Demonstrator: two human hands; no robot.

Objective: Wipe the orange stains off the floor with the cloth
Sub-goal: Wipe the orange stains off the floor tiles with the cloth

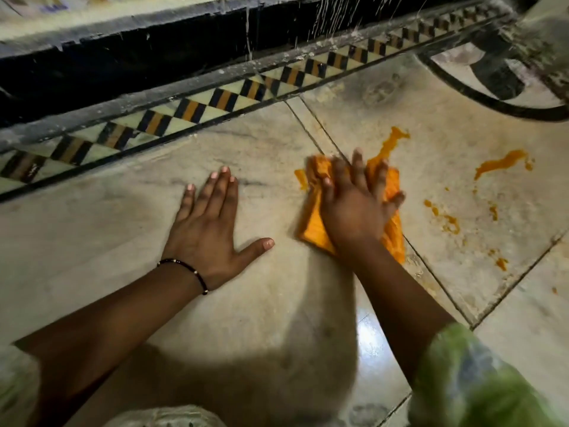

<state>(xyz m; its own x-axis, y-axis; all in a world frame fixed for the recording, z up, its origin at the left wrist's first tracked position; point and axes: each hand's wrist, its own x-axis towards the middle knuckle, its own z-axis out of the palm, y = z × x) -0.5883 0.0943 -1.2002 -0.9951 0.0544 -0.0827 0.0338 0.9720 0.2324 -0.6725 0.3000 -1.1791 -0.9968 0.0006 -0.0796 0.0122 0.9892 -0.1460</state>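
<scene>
a: head view, entry one. your right hand (354,208) lies flat on the orange cloth (317,229), fingers straight and spread, pressing it to the pale stone floor (123,241). the cloth is folded and sits right of centre, across a floor joint.

b: and your left hand (209,223)?

a: palm down on bare floor, left of the cloth and apart from it, fingers straight, thumb splayed toward the cloth. it holds nothing. a dark beaded bracelet (197,274) circles that wrist.

b: stains?

a: one orange streak (392,146) runs far from the cloth's far edge, touching it. a second orange smear (500,163) lies further right, well apart. small orange spots (445,217) trail nearer, right of the cloth. a little orange shows at the cloth's left edge.

b: surroundings?

a: a black, cream and orange patterned tile border (215,103) runs along the far side. your green sleeve (468,380) fills the near right corner.
</scene>
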